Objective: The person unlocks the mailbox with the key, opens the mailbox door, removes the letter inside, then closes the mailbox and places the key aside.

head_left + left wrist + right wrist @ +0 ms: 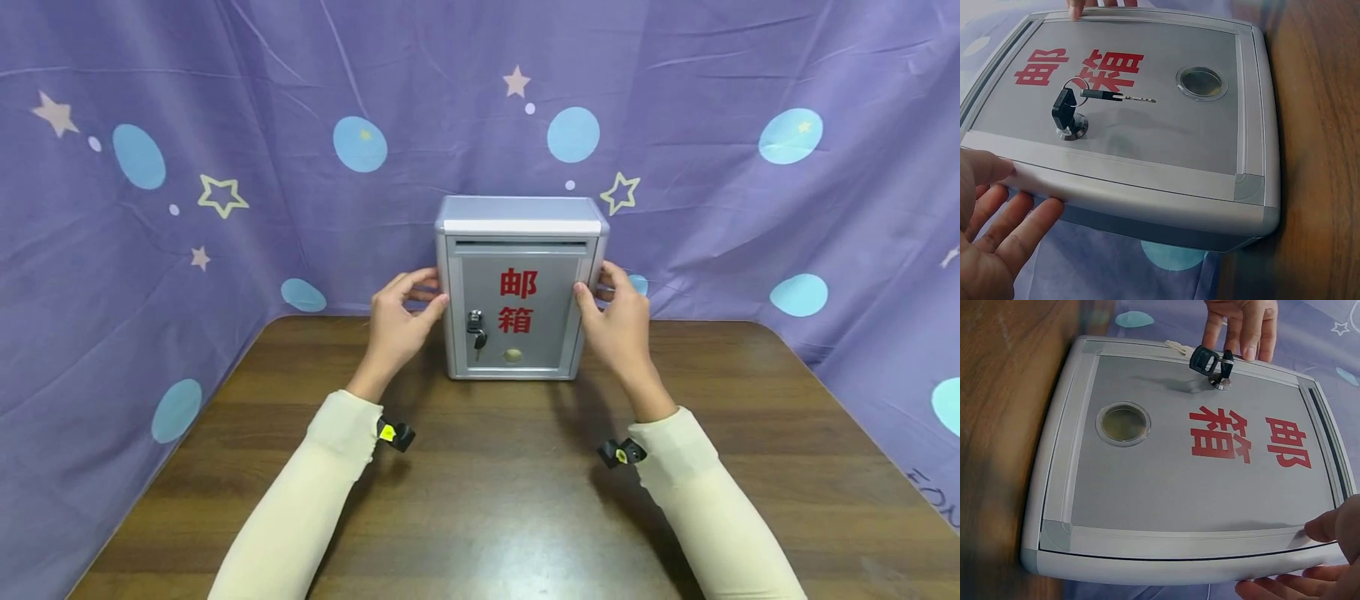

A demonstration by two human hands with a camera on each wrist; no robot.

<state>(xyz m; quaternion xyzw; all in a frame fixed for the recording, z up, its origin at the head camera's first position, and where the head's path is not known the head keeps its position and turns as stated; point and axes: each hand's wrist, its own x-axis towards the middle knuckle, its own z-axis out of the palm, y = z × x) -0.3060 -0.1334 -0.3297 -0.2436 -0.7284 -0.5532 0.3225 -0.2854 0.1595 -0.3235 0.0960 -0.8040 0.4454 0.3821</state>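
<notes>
A silver metal mailbox (pixel 517 292) with red characters stands upright on the table towards the back. At its left side is my left hand (pixel 405 321), thumb on the front edge and fingers against the side wall. My right hand (pixel 618 321) grips the opposite side in the same way, its thumb (pixel 1325 528) lying on the front frame. A key sits in the lock (pixel 1072 128) on the door, and a second key (pixel 1119 97) hangs from the ring. Below the characters is a small round window (pixel 1124 424). A narrow slot (pixel 521 247) runs under the top.
The mailbox stands on a brown wooden table (pixel 480 500). Close behind it hangs a purple curtain (pixel 435 67) printed with stars and blue ovals, which also lines both sides. Small black cameras (pixel 395 434) are strapped at the cream sleeves.
</notes>
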